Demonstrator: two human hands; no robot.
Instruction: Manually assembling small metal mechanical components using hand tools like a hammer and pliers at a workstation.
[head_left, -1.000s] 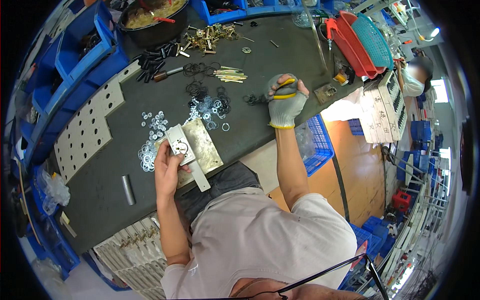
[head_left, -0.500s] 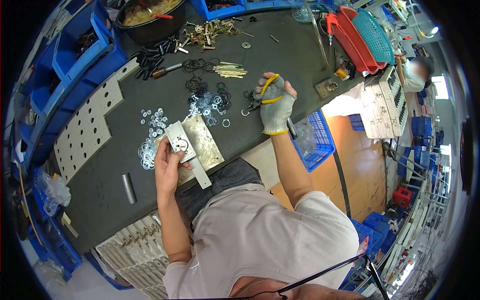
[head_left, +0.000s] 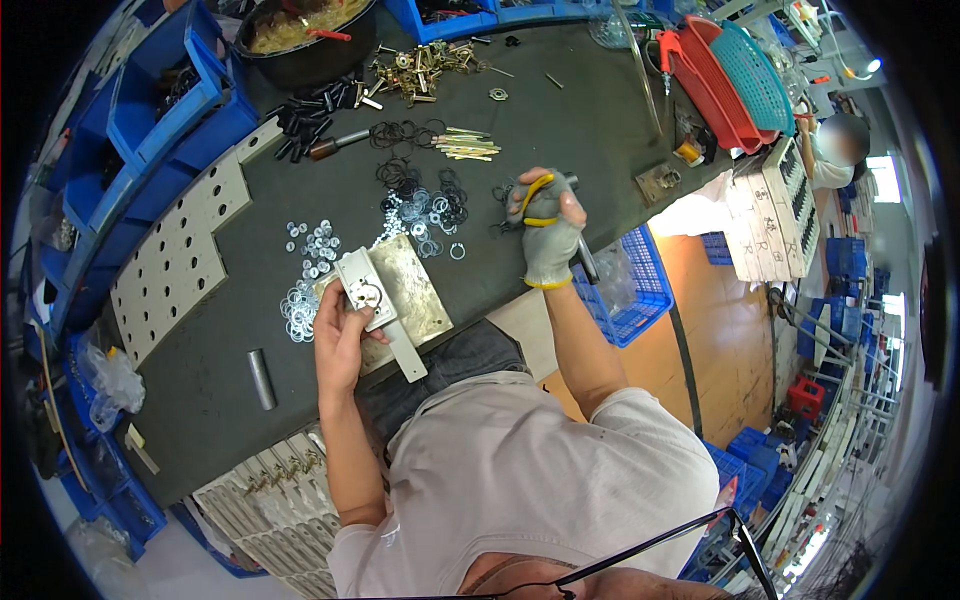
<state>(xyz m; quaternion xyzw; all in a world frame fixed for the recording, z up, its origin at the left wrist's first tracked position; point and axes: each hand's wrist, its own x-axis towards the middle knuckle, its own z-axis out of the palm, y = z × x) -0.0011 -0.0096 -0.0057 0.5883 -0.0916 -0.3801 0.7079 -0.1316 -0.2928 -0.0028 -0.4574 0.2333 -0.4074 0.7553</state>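
Note:
My left hand (head_left: 340, 345), bare, grips a pale metal block (head_left: 363, 285) with a round recess in its face and a long flat arm (head_left: 407, 352) below it. The block lies over a worn metal plate (head_left: 412, 290) at the bench's near edge. My right hand (head_left: 552, 240), in a grey fingerless glove, is closed round yellow-handled pliers (head_left: 540, 184); their jaws point left and are hard to make out. A dark tool like a hammer (head_left: 587, 262) lies beside that hand, partly hidden. Loose retaining rings (head_left: 432, 212) and small washers (head_left: 318, 245) lie between my hands.
Farther back are thin sticks (head_left: 466, 143), brass-coloured pins (head_left: 415, 75), black sleeves (head_left: 300, 125) and a dark bowl (head_left: 300, 60). A drilled plate (head_left: 170, 270) and metal cylinder (head_left: 260, 380) lie left. Red (head_left: 715, 100) and blue baskets (head_left: 640, 300) stand right; a person (head_left: 838, 150) is beyond.
My right hand has come slightly nearer to me with the pliers, uncovering the end of the hammer-like tool. The left hand keeps its grip on the block. The view has shifted slightly.

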